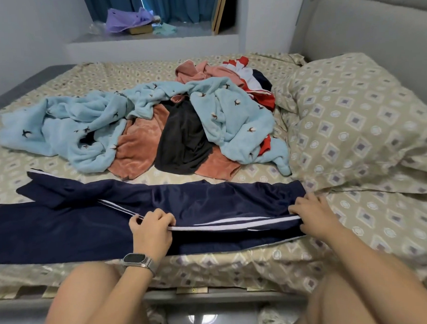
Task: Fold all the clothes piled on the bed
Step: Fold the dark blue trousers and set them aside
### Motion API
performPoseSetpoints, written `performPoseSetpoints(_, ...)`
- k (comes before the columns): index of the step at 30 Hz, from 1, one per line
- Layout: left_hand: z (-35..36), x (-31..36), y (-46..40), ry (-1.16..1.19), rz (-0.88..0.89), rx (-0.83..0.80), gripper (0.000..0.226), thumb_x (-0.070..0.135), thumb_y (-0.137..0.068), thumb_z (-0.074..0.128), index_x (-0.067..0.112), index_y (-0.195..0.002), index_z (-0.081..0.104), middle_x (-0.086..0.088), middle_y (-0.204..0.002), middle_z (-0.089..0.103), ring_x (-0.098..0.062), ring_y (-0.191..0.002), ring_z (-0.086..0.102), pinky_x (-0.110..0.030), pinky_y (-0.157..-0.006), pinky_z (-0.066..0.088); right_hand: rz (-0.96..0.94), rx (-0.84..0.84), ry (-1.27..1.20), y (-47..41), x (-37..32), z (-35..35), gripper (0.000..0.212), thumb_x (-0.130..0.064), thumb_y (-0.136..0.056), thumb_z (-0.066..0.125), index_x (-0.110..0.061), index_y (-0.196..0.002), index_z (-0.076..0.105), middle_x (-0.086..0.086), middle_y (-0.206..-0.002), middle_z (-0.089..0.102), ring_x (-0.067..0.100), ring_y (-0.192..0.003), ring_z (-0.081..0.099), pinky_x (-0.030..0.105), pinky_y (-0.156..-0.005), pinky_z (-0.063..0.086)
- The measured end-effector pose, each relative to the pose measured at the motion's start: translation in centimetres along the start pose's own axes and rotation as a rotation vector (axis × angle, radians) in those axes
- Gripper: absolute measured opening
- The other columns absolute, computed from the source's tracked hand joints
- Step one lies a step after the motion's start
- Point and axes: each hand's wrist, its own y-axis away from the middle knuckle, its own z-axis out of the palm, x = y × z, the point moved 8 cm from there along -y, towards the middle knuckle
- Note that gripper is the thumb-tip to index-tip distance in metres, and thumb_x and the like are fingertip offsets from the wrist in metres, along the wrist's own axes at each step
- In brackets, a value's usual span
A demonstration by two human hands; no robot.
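Note:
Navy track trousers (92, 221) with white side stripes lie spread lengthwise along the near edge of the bed (381, 223). My left hand (151, 228) pinches the striped side seam near the middle of the trousers. My right hand (312, 213) grips the same seam at the waistband end on the right, lifting that edge slightly. Behind them lies a loose pile: a light blue fleece garment (66, 129) with small dark motifs, a salmon-pink fleece piece (138, 148), a black garment (182, 141), and a red, white and navy one (255, 84).
A pillow (357, 121) in the same patterned cover fills the right side against the padded headboard (373, 32). A window ledge (153, 39) beyond the bed holds a purple cloth and small items. My knees press against the bed's near edge.

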Motion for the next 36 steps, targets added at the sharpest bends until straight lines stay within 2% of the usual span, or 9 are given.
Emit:
performPoseSetpoints(3,2.2,0.4,1.0,-0.199,0.082,-0.283,0.033,-0.001,-0.056,0.074,0.026,-0.070,0.061,0.010,-0.071,0.044,-0.019,-0.072,0.060,-0.067,-0.093,0.036,0.021,-0.066,0.020,1.0,-0.6,1.2,0.028,-0.011,-0.085,0.055,-0.033,-0.094,0.039,-0.007,-0.102,0.041,0.019,-0.106,0.035,0.032,-0.082,0.023)
performPoseSetpoints(6,4.6,0.0,2.3,-0.181,0.014,-0.525,0.019,0.020,-0.081,0.056,0.028,-0.098,0.061,0.010,-0.097,0.050,-0.015,-0.105,0.051,-0.056,-0.111,0.020,0.075,-0.046,0.000,1.2,-1.3,1.0,0.035,-0.011,-0.082,0.058,-0.027,-0.109,0.044,-0.003,-0.114,0.046,0.021,-0.111,0.036,0.036,-0.092,0.027)
performPoseSetpoints(10,4.3,2.3,2.2,-0.051,0.195,-0.335,0.022,0.038,-0.059,0.064,0.030,-0.080,0.063,0.011,-0.081,0.056,-0.017,-0.077,0.060,-0.040,-0.076,0.049,-0.081,0.085,-0.092,1.7,-5.6,-0.5,0.078,-0.026,-0.077,0.067,-0.030,-0.144,0.027,-0.007,-0.132,0.038,0.021,-0.125,0.035,0.040,-0.104,0.025)
performPoseSetpoints(16,4.6,3.6,2.2,-0.053,0.243,-0.244,0.029,0.035,-0.061,0.088,0.032,-0.069,0.060,0.010,-0.062,0.054,-0.014,-0.057,0.059,-0.030,-0.053,0.037,-0.329,0.293,-0.098,1.6,-10.8,-0.7,0.065,0.004,-0.048,0.079,-0.034,-0.098,0.062,-0.012,-0.073,0.053,0.012,-0.063,0.038,0.024,-0.056,0.035)
performPoseSetpoints(20,4.1,4.3,2.1,0.084,0.227,-0.248,0.017,0.025,-0.075,0.078,0.029,-0.085,0.065,0.007,-0.076,0.058,-0.018,-0.070,0.062,-0.029,-0.054,0.040,-0.242,0.192,-0.168,1.2,-11.0,-0.8,0.048,-0.004,-0.076,0.066,-0.033,-0.113,0.055,-0.009,-0.089,0.056,0.015,-0.076,0.044,0.026,-0.064,0.034)
performPoseSetpoints(25,6.0,2.8,2.7,0.197,0.068,-0.545,0.029,0.049,-0.079,0.052,0.035,-0.101,0.062,0.016,-0.094,0.051,-0.008,-0.096,0.056,-0.027,-0.083,0.045,-0.086,-0.128,-0.228,1.3,-11.7,1.8,0.049,-0.064,-0.089,0.041,-0.036,-0.130,0.044,-0.004,-0.118,0.052,0.021,-0.114,0.045,0.037,-0.092,0.037)
performPoseSetpoints(29,3.8,-2.2,1.0,0.272,-0.117,-0.251,0.038,0.047,-0.083,0.039,0.027,-0.092,0.069,0.010,-0.094,0.060,-0.014,-0.090,0.056,-0.032,-0.077,0.047,-0.193,0.166,-0.289,0.8,-16.4,-1.2,0.038,-0.048,-0.099,0.036,-0.029,-0.128,0.052,-0.006,-0.121,0.051,0.017,-0.110,0.045,0.031,-0.089,0.039)
performPoseSetpoints(31,2.8,-6.9,0.9,0.109,-0.251,-0.100,0.037,0.040,-0.088,0.039,0.025,-0.101,0.070,0.001,-0.106,0.063,-0.025,-0.098,0.056,-0.038,-0.077,0.046,-0.320,0.140,-0.295,0.5,-20.0,-1.1,0.038,-0.037,-0.099,0.040,-0.030,-0.136,0.047,-0.006,-0.127,0.049,0.019,-0.114,0.044,0.031,-0.092,0.038)
performPoseSetpoints(36,3.8,-15.3,2.0,0.074,-0.624,-0.180,0.039,0.033,-0.098,0.046,0.033,-0.136,0.051,-0.016,-0.140,0.041,-0.037,-0.122,0.039,-0.045,-0.096,0.040,-0.439,-0.024,-0.220,-1.6,-26.5,1.0,0.055,-0.051,-0.093,0.031,-0.037,-0.146,0.035,-0.009,-0.137,0.040,0.021,-0.122,0.036,0.036,-0.099,0.032)
